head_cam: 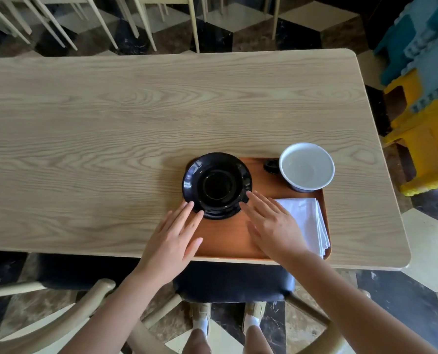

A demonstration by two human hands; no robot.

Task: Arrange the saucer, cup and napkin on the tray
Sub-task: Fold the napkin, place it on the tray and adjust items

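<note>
A black saucer (216, 185) sits on the left part of the brown wooden tray (228, 238), its left rim overhanging the tray edge. A dark cup with a white inside (306, 166) stands upright at the tray's far right corner, handle pointing left. A folded white napkin (306, 221) lies along the tray's right side. My left hand (173, 238) lies flat, fingertips touching the saucer's near left rim. My right hand (274, 226) is spread flat, fingertips at the saucer's near right rim, partly covering the napkin's left edge.
The tray rests near the front edge of a long light wooden table (110, 123). A dark-cushioned chair (233, 282) is tucked under the table below me. Pale chairs stand beyond the far edge. Yellow and blue plastic stools (427, 98) are stacked at the right.
</note>
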